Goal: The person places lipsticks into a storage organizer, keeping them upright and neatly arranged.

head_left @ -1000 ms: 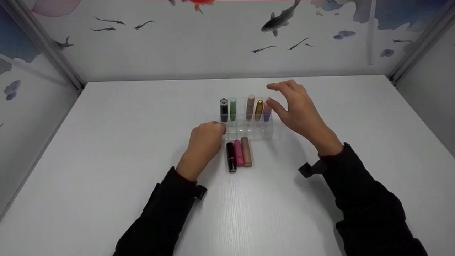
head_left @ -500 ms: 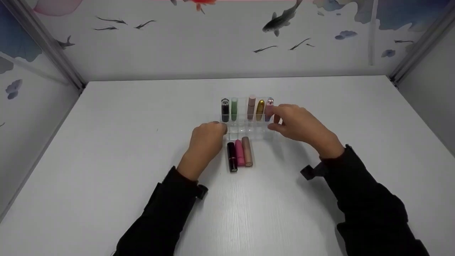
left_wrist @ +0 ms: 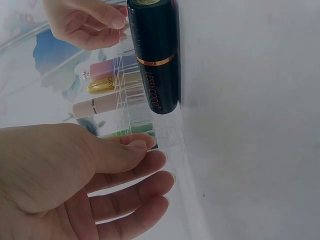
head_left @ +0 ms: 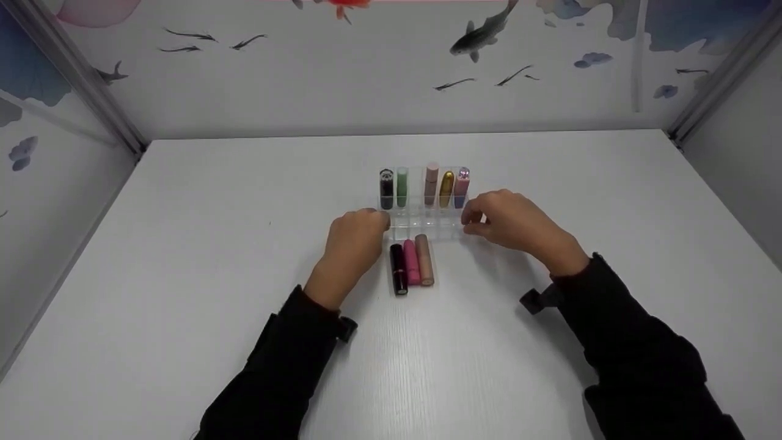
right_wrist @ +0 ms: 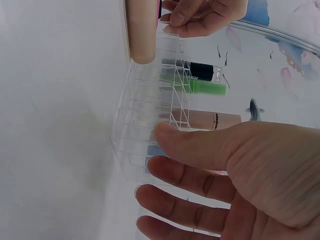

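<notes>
A clear lipstick organizer (head_left: 421, 231) stands mid-table, with several lipstick tubes upright in its back row. Among them are a black tube (head_left: 387, 189), a green tube (head_left: 401, 186), a gold tube (head_left: 446, 188) and a pink-and-blue tube (head_left: 462, 186) with a jewelled top. My left hand (head_left: 356, 244) pinches the organizer's left front corner between thumb and index finger. At the opposite corner, my right hand (head_left: 510, 221) holds the side with thumb and fingers; its exact contact is partly hidden. The organizer's front compartments hold no tubes.
Three tubes lie side by side on the white table (head_left: 201, 275) before the organizer: a black lipstick (head_left: 398, 269), a bright pink tube (head_left: 412, 263) and a beige tube (head_left: 424, 260). A fish-patterned panel (head_left: 342, 79) rises behind.
My right hand has come down from above the pink-and-blue tube, past its side, to the organizer's right front corner. My left hand and the tubes have stayed put.
</notes>
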A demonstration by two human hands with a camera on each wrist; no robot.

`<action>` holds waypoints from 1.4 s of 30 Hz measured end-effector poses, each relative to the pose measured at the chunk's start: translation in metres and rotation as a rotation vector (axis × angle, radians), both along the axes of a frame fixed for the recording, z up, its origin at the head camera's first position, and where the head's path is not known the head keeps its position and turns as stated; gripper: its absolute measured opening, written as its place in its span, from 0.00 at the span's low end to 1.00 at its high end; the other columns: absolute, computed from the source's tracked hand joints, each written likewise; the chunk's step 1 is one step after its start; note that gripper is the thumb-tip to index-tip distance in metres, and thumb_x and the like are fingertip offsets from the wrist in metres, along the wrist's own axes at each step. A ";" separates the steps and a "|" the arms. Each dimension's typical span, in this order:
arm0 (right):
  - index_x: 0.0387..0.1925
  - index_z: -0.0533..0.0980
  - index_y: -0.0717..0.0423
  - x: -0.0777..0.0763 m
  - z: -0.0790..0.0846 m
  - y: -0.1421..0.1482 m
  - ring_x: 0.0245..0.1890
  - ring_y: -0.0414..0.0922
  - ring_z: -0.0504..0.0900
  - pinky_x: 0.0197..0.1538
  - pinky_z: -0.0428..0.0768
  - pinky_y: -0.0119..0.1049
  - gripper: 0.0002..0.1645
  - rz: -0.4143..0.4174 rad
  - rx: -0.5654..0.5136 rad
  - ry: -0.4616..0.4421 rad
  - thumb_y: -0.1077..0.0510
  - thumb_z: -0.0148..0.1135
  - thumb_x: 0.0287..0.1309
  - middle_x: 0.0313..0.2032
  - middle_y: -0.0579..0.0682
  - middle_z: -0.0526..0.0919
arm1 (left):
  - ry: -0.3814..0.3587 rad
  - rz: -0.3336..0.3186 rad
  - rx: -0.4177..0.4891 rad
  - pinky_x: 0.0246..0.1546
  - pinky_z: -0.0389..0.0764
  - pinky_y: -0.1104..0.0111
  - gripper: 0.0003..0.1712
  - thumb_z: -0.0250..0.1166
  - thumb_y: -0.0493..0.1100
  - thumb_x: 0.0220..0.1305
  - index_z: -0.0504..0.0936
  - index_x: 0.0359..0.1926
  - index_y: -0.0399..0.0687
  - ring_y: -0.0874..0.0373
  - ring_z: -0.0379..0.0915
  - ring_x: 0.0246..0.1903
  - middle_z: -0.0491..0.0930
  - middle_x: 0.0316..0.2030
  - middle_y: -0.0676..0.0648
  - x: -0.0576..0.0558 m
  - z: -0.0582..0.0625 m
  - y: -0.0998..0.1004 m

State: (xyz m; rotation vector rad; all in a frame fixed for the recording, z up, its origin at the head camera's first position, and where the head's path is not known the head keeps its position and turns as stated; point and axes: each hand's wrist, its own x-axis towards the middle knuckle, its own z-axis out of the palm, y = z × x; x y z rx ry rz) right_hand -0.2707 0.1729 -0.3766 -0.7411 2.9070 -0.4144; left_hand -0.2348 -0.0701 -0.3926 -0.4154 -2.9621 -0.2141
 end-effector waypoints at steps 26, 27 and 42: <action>0.37 0.85 0.55 0.005 -0.002 -0.007 0.31 0.45 0.77 0.39 0.79 0.38 0.07 -0.020 0.003 0.013 0.61 0.63 0.57 0.34 0.51 0.86 | 0.008 -0.015 0.012 0.30 0.81 0.62 0.10 0.60 0.34 0.62 0.85 0.40 0.46 0.51 0.82 0.33 0.85 0.35 0.46 0.001 0.000 -0.002; 0.37 0.85 0.55 0.005 -0.001 -0.007 0.31 0.45 0.77 0.39 0.79 0.38 0.07 -0.019 0.004 0.015 0.61 0.63 0.57 0.34 0.51 0.86 | 0.008 -0.013 0.011 0.30 0.81 0.62 0.10 0.60 0.34 0.62 0.85 0.40 0.46 0.51 0.82 0.33 0.85 0.35 0.46 0.001 0.000 -0.002; 0.35 0.85 0.56 0.004 -0.004 -0.007 0.30 0.44 0.77 0.37 0.77 0.38 0.07 -0.016 -0.008 0.043 0.62 0.63 0.56 0.33 0.50 0.87 | 0.008 -0.003 0.010 0.29 0.80 0.61 0.10 0.60 0.34 0.61 0.85 0.40 0.48 0.51 0.82 0.32 0.86 0.35 0.47 0.001 0.000 -0.002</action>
